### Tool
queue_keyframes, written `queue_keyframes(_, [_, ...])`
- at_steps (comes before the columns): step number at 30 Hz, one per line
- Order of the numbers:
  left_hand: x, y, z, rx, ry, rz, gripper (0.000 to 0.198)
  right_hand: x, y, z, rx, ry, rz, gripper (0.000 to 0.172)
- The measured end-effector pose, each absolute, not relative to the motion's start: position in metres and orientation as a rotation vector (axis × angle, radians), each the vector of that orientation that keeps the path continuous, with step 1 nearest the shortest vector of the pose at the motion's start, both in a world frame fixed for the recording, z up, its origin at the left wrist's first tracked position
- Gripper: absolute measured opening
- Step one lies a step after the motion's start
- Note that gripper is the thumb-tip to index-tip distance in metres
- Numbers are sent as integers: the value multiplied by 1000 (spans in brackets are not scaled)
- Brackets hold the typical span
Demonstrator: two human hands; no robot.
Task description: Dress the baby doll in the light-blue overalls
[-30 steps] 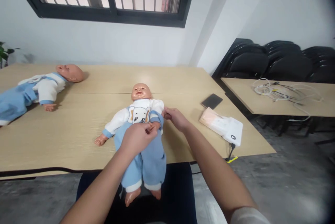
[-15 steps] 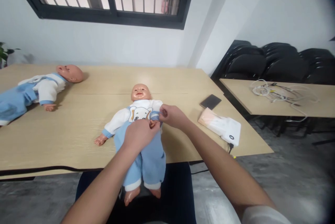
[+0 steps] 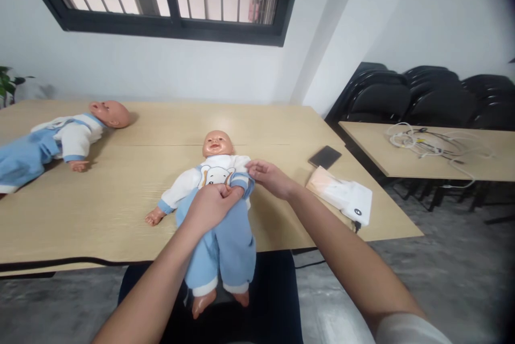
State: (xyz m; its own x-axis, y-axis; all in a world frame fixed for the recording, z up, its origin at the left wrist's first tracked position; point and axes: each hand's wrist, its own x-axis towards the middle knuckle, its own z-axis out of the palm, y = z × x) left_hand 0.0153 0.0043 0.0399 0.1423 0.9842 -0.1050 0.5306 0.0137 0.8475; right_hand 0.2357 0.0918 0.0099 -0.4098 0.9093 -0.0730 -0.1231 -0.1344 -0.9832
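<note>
A baby doll (image 3: pixel 231 236) in a white top and blue bib trousers with a bear face on the chest lies on its back, its feet over the table's near edge. My left hand (image 3: pixel 211 207) is closed at the doll's chest around the doll's hand, which is mostly hidden. Just to the right, the blue-and-white sleeve cuff (image 3: pixel 243 180) is bunched on the doll's bent arm. Beside that cuff is my right hand (image 3: pixel 270 176), its fingers loosely stretched and their tips at the fabric. The doll's other arm (image 3: pixel 171 196) lies out to the left.
Another doll (image 3: pixel 72 137), dressed alike, lies at the left of the wooden table (image 3: pixel 100 215). A dark phone (image 3: pixel 325 156), a tissue pack (image 3: pixel 322 183) and a white device (image 3: pixel 358 204) with a cable are at the right. Cables (image 3: pixel 422 140) lie on a second table before stacked black chairs (image 3: pixel 378 97).
My right hand has loosened from its pinch on the sleeve, its fingers now straighter. The cuff sits wider and bunched on the doll's arm. My left hand has hardly moved.
</note>
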Motion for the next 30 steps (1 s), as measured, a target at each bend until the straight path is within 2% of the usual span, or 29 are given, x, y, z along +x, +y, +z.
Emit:
queue_keyframes(3, [13,-2,46,1576,1452,747,52,241,97,10,-997,-1335,1436,29])
queue_keyframes(6, [12,-8,51,1601,1458,765,49,245,89,14,-1122,-1495,1430,26])
queue_keyframes(10, [15,-12,48,1669,1518,767,50,243,60,13,-1239,-1660,1487,51])
queue_keyframes(12, [16,-13,44,1702,1553,790,48,239,46,7,-1197,-1690,1539,56])
queue_keyframes(15, [16,-14,39,1748,1609,795,46,234,35,-3,-1113,-1655,1560,53])
queue_keyframes(19, [16,-16,35,1873,1698,635,44,228,34,-11,-1065,-1522,1581,45])
queue_keyframes(25, [19,-9,20,2062,1814,569,38,219,34,-17,-1120,-1543,1534,38])
queue_keyframes(30, [12,20,12,2093,1703,685,35,214,50,-30,-880,-1301,1780,38])
